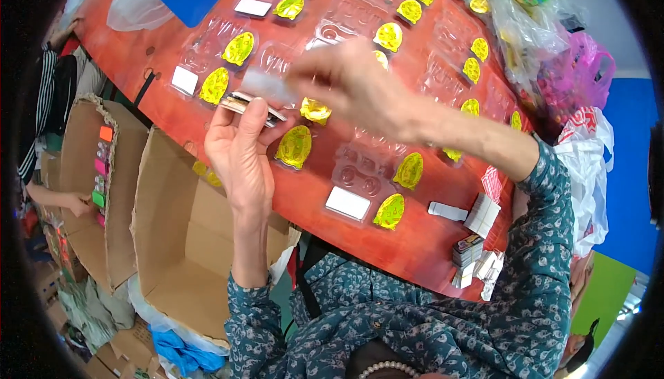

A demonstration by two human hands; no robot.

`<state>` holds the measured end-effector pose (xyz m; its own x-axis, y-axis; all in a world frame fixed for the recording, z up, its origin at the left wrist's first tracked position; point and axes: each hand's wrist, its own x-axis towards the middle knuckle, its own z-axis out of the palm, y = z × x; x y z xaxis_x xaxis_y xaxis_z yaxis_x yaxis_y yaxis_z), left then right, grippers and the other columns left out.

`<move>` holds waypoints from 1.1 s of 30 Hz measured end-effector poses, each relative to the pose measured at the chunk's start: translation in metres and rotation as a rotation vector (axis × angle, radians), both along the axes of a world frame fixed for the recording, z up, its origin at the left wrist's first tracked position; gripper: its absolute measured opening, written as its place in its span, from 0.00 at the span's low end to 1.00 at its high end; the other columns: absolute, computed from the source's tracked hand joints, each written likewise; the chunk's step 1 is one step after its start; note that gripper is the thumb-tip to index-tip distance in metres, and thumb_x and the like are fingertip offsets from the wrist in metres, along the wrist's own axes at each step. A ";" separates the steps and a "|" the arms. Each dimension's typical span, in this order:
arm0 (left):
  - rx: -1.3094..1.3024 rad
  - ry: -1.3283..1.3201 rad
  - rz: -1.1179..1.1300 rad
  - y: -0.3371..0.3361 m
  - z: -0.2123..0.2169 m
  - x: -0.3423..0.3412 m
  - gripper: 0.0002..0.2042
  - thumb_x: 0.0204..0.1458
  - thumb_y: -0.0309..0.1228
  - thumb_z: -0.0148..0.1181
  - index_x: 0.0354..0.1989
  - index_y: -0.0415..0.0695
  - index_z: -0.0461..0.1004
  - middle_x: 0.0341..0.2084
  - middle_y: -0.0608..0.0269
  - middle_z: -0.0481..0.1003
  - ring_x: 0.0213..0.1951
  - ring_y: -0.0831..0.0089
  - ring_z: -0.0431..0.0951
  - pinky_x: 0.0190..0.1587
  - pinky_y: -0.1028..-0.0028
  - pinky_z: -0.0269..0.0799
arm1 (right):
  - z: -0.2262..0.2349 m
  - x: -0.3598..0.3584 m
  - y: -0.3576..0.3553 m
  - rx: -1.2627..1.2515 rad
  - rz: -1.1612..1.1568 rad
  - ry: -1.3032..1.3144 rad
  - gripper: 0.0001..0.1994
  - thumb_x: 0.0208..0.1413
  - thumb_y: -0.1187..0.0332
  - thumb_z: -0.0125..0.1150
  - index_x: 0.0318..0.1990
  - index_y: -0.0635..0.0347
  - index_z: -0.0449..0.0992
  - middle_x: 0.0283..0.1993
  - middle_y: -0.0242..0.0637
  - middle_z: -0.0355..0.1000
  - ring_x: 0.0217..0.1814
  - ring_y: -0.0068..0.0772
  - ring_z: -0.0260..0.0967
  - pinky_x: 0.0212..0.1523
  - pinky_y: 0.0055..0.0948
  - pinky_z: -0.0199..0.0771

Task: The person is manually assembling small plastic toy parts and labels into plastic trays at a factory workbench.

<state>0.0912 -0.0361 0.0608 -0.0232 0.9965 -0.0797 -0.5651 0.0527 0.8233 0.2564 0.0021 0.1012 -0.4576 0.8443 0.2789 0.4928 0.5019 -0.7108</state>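
My left hand grips a small stack of cards, thumb on top, above the near left of the red table. My right hand reaches across from the right, smeared by motion. At its fingertips is a blurred white card, just above the stack. Clear plastic blister trays cover the table in rows. Yellow foil-like egg-shaped pieces sit in them. Some trays also hold a white card, such as the white card in the nearest tray.
Stacks of cards and white paper bundles lie at the table's right edge. Open cardboard boxes stand at the left. Plastic bags crowd the far right. Another person's hand is at the far left box.
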 end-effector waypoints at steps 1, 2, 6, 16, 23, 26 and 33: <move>-0.030 0.009 -0.007 -0.003 0.000 -0.002 0.11 0.49 0.25 0.57 0.38 0.36 0.66 0.30 0.56 0.73 0.31 0.67 0.77 0.32 0.72 0.79 | -0.017 0.011 0.019 0.169 -0.078 0.130 0.04 0.41 0.73 0.59 0.27 0.63 0.75 0.23 0.45 0.71 0.23 0.44 0.70 0.25 0.34 0.69; -0.063 0.019 0.023 -0.004 0.003 -0.006 0.09 0.49 0.25 0.57 0.36 0.37 0.66 0.29 0.54 0.74 0.30 0.65 0.77 0.32 0.73 0.79 | -0.009 0.034 0.042 0.149 -0.111 -0.045 0.08 0.45 0.79 0.54 0.35 0.65 0.74 0.28 0.37 0.74 0.29 0.20 0.69 0.31 0.23 0.70; -0.046 -0.017 -0.016 -0.002 -0.002 0.005 0.10 0.50 0.26 0.56 0.38 0.36 0.66 0.29 0.54 0.73 0.30 0.65 0.77 0.33 0.72 0.79 | -0.035 0.146 0.115 0.283 -0.530 -0.355 0.07 0.39 0.76 0.53 0.26 0.63 0.76 0.22 0.46 0.70 0.23 0.40 0.70 0.25 0.32 0.68; -0.097 0.008 -0.067 -0.006 0.002 0.005 0.13 0.52 0.28 0.53 0.42 0.34 0.64 0.31 0.51 0.73 0.31 0.62 0.77 0.35 0.71 0.79 | -0.065 0.148 0.133 0.244 -0.544 -0.506 0.06 0.37 0.71 0.53 0.22 0.57 0.78 0.19 0.49 0.69 0.21 0.45 0.70 0.23 0.37 0.68; -0.097 -0.001 -0.061 -0.005 -0.003 0.007 0.12 0.52 0.29 0.53 0.41 0.34 0.64 0.31 0.50 0.73 0.33 0.62 0.77 0.36 0.71 0.79 | -0.082 0.145 0.133 0.556 -0.524 -0.354 0.07 0.37 0.71 0.55 0.24 0.54 0.79 0.22 0.46 0.72 0.23 0.44 0.71 0.26 0.38 0.70; -0.082 0.000 -0.087 -0.006 0.001 0.009 0.13 0.52 0.30 0.53 0.42 0.35 0.64 0.32 0.50 0.73 0.33 0.61 0.77 0.36 0.71 0.78 | -0.080 0.139 0.141 0.304 -0.615 -0.494 0.06 0.37 0.72 0.55 0.24 0.54 0.79 0.21 0.44 0.72 0.23 0.42 0.71 0.26 0.37 0.70; -0.087 -0.002 -0.081 -0.009 0.002 0.009 0.13 0.53 0.30 0.53 0.42 0.35 0.64 0.33 0.48 0.73 0.34 0.59 0.77 0.36 0.71 0.78 | -0.075 0.133 0.135 0.254 -0.613 -0.401 0.05 0.36 0.70 0.57 0.24 0.51 0.79 0.22 0.40 0.72 0.25 0.40 0.71 0.26 0.36 0.69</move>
